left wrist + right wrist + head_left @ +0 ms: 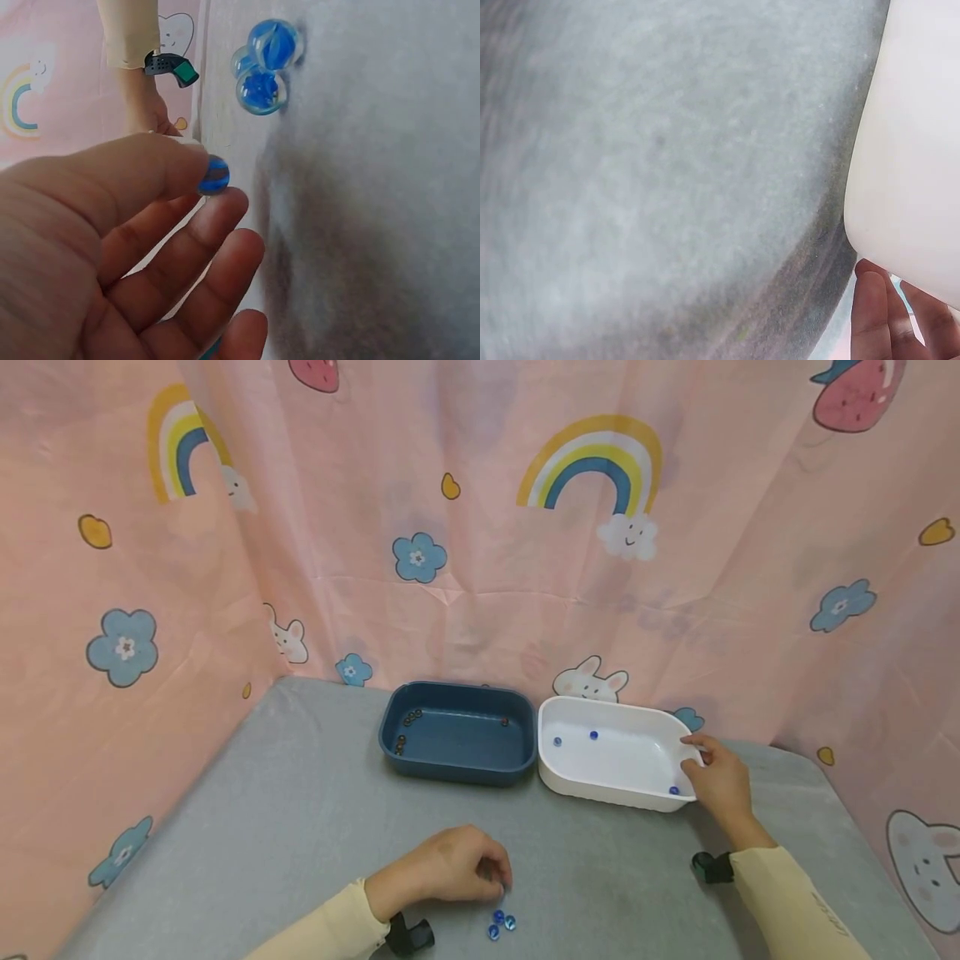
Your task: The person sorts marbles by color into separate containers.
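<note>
My left hand [459, 862] is low over the grey table and pinches a blue-streaked glass marble [216, 175] between thumb and fingertip. Just in front of it on the table lie three more clear marbles with blue swirls [498, 916], close together. At the right end of the white plastic basin [607, 789], my right hand [722, 783] grips the rim, its fingers against the outside of the wall in the right wrist view. Inside that basin are three blue marbles, one a dark blue marble [594, 735] toward the back.
Left of the white basin and right up against it stands a dark blue basin [453, 770]. Several brown marbles [411, 718] lie at its left side and a reddish one [505, 722] at its right. A pink patterned curtain [480, 610] hangs behind the table.
</note>
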